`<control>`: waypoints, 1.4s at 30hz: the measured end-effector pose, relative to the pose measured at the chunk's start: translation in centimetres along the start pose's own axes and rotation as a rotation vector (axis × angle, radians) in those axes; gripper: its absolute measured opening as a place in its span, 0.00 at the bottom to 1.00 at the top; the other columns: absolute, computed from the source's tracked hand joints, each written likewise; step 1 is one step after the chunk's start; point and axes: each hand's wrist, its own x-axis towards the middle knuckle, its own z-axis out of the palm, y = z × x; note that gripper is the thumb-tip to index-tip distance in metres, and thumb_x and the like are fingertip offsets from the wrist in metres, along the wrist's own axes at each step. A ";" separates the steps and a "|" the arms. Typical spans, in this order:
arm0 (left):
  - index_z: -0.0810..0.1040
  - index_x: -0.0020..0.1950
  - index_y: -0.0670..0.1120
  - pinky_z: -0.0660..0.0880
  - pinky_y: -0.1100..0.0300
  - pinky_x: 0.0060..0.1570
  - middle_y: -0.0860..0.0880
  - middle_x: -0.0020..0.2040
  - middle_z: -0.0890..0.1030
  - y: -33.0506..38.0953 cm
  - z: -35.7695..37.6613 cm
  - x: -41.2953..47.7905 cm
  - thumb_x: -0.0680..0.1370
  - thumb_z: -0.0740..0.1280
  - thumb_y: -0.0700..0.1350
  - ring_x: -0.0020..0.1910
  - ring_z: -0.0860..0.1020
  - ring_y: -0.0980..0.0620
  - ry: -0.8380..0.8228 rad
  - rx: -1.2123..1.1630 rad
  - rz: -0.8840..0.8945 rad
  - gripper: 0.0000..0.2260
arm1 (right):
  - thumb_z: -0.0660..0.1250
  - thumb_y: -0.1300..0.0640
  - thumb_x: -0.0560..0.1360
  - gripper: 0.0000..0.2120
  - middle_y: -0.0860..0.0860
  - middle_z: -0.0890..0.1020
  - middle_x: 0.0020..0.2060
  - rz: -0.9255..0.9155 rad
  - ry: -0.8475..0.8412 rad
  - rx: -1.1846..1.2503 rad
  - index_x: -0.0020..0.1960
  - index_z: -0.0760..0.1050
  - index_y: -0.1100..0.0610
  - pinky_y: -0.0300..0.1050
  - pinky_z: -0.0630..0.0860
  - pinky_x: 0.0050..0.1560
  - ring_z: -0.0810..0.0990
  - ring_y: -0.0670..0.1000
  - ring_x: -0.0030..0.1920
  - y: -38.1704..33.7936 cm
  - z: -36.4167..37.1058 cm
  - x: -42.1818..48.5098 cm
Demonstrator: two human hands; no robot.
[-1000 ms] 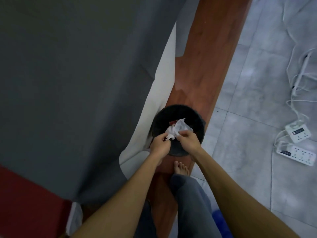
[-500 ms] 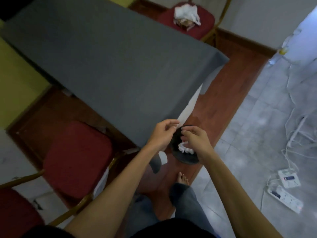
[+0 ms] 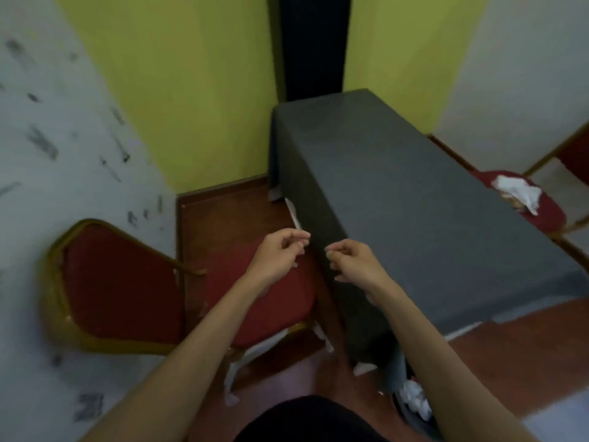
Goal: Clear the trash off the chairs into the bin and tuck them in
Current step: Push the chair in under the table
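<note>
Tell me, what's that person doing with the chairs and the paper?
The person is tidying up. Both hands, left and right, are empty above the near red chair, whose seat looks clear. White crumpled paper is in the bin. The far chair across the grey table has trash on it.

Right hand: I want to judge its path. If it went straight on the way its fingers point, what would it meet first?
Probably the near edge of the gray-draped table; the right hand is empty, though depth is unclear.
</note>
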 end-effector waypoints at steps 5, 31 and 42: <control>0.82 0.54 0.54 0.82 0.52 0.50 0.53 0.53 0.85 -3.5 -12.6 -3.3 0.82 0.63 0.41 0.52 0.83 0.53 0.215 -0.003 -0.027 0.11 | 0.67 0.53 0.79 0.05 0.50 0.83 0.51 -0.102 -0.232 -0.145 0.52 0.81 0.50 0.53 0.83 0.52 0.82 0.50 0.51 -6.1 12.1 1.3; 0.78 0.63 0.47 0.79 0.40 0.57 0.41 0.55 0.83 -17.9 -38.1 -7.3 0.70 0.70 0.27 0.55 0.82 0.39 0.526 -0.356 -0.631 0.26 | 0.72 0.46 0.74 0.38 0.58 0.66 0.76 -0.361 -0.870 -0.837 0.76 0.59 0.59 0.54 0.70 0.70 0.69 0.61 0.73 -5.6 45.6 0.2; 0.69 0.71 0.52 0.78 0.37 0.58 0.41 0.61 0.80 -16.9 -32.2 -0.8 0.66 0.63 0.19 0.60 0.77 0.40 0.354 -0.489 -0.580 0.41 | 0.73 0.43 0.73 0.58 0.58 0.43 0.82 -0.216 -0.625 -0.777 0.80 0.32 0.61 0.59 0.67 0.73 0.64 0.64 0.76 -2.7 40.8 2.8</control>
